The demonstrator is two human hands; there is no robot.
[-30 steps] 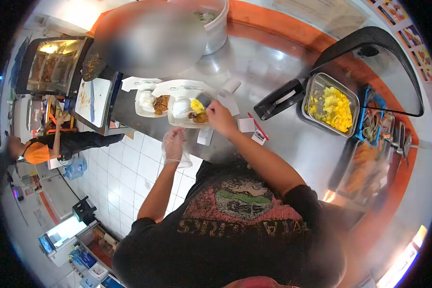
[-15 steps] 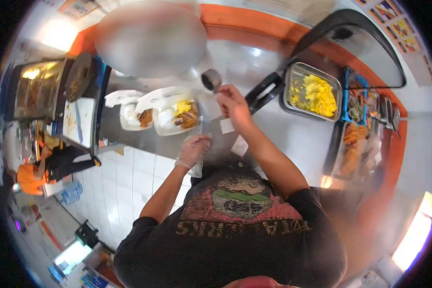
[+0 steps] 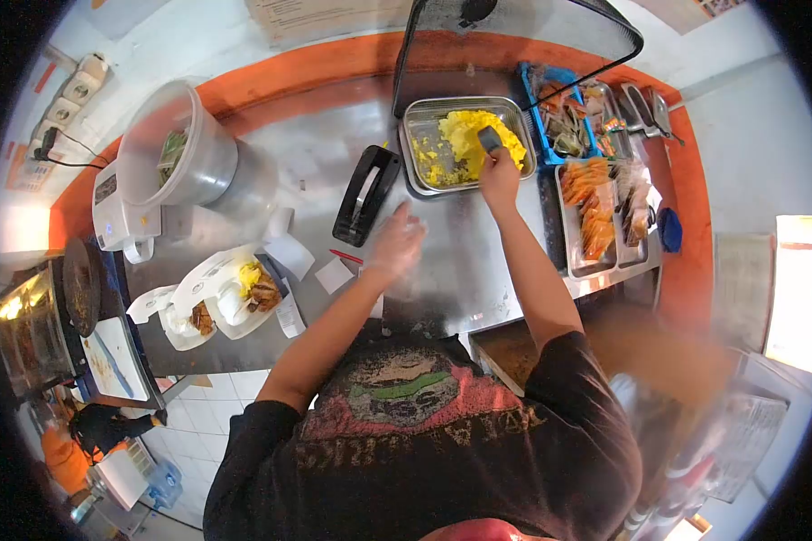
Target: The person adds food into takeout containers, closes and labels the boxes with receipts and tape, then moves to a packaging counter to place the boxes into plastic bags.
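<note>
My right hand (image 3: 500, 180) is wrapped round a small dark scoop (image 3: 490, 138), whose head touches the yellow food (image 3: 467, 135) in a metal tray (image 3: 417, 177). My left hand (image 3: 397, 243), in a clear glove and slightly blurred, hovers over the steel counter beside a black stapler-like device (image 3: 366, 197); its fingers are smeared by motion. To the left, two white takeaway boxes (image 3: 209, 281) stand open, with white rice, brown pieces and, in the nearer one, yellow food (image 3: 249, 276). A red pen (image 3: 346, 256) and paper slips (image 3: 334, 276) lie near my left hand.
A clear plastic tub (image 3: 180, 153) and a white device (image 3: 117, 212) stand at the back left. Right of the tray are a blue basket (image 3: 564, 117) and trays of orange food (image 3: 588, 212). A person in orange (image 3: 63, 455) is at the far lower left.
My right hand has carried the scoop rightward from above the counter into the yellow food's tray. My left hand has moved from near the boxes towards the black device. The view has shifted right.
</note>
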